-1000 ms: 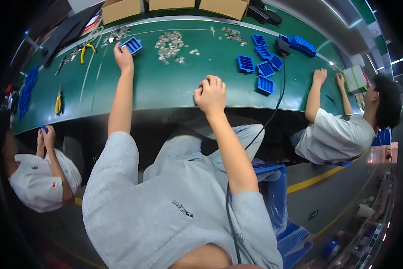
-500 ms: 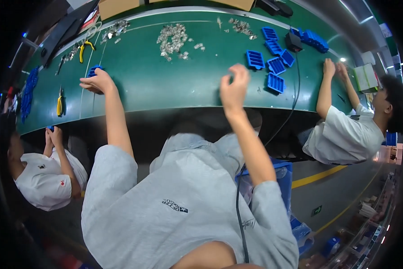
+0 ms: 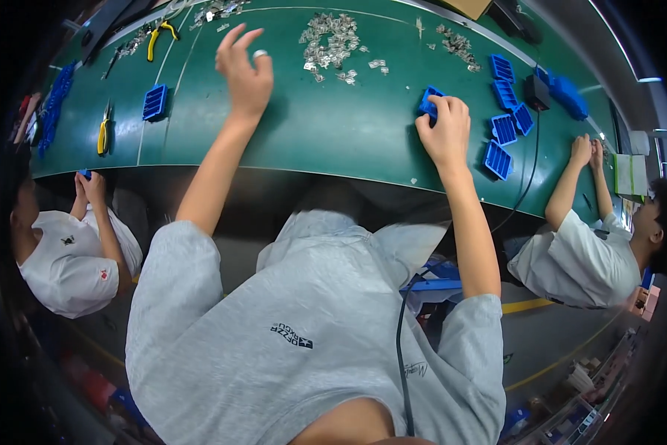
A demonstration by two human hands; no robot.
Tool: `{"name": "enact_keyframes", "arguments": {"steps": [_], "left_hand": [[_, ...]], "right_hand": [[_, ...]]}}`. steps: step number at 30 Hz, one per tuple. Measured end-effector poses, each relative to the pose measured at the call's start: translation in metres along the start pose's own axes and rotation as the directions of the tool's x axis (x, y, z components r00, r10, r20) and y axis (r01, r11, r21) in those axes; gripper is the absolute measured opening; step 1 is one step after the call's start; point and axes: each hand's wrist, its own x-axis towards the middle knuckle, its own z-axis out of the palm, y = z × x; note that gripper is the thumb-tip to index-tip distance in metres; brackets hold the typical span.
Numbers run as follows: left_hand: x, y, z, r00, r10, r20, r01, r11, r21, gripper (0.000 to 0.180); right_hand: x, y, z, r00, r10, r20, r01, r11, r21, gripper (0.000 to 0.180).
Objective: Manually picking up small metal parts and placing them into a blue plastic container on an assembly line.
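Observation:
My right hand (image 3: 447, 132) is closed on a blue slotted tray (image 3: 429, 99) at the right of the green table; its fingers hide part of the tray. My left hand (image 3: 244, 74) hovers above the middle-left of the table, fingers apart, holding nothing. Left of it, another blue slotted tray (image 3: 154, 101) lies on the tabletop. A loose pile of small clear and shiny metal pieces (image 3: 332, 41) spreads between my hands, toward the far side.
Several blue slotted trays (image 3: 504, 129) lie right of my right hand, near a black box (image 3: 537, 92) with a cable. Yellow-handled pliers (image 3: 105, 137) and another yellow-handled tool (image 3: 152, 43) lie at left. Co-workers sit at left (image 3: 70, 252) and right (image 3: 593, 259).
My left hand has let go of the left tray and moved right, away from it. My right hand has moved right and taken hold of a tray beside the group.

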Motion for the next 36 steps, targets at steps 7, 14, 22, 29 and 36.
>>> {"name": "enact_keyframes", "arguments": {"steps": [7,14,22,29,36], "left_hand": [[0.035,0.000,0.051,0.924,0.066,0.377,0.124,0.881,-0.457,0.022],[0.016,-0.005,0.058,0.863,0.258,0.434,-0.086,0.923,-0.375,0.018],[-0.009,0.020,0.058,0.794,0.306,0.526,-0.162,0.939,-0.303,0.017],[-0.003,0.013,0.057,0.791,0.309,0.528,-0.218,0.949,-0.229,0.012],[0.022,0.007,0.052,0.813,-0.171,0.556,0.421,0.833,-0.359,0.020]], "right_hand": [[0.021,-0.030,-0.011,0.864,0.494,0.101,-0.469,0.861,-0.194,0.074],[0.036,-0.010,0.024,0.764,0.632,0.127,-0.598,0.622,0.506,0.081],[0.109,-0.046,0.045,0.792,0.445,0.418,-0.270,-0.359,0.894,0.046],[0.122,-0.068,0.071,0.866,0.170,0.470,-0.396,-0.342,0.852,0.053],[0.109,-0.088,0.060,0.818,0.139,0.559,-0.476,-0.384,0.792,0.047]]}}
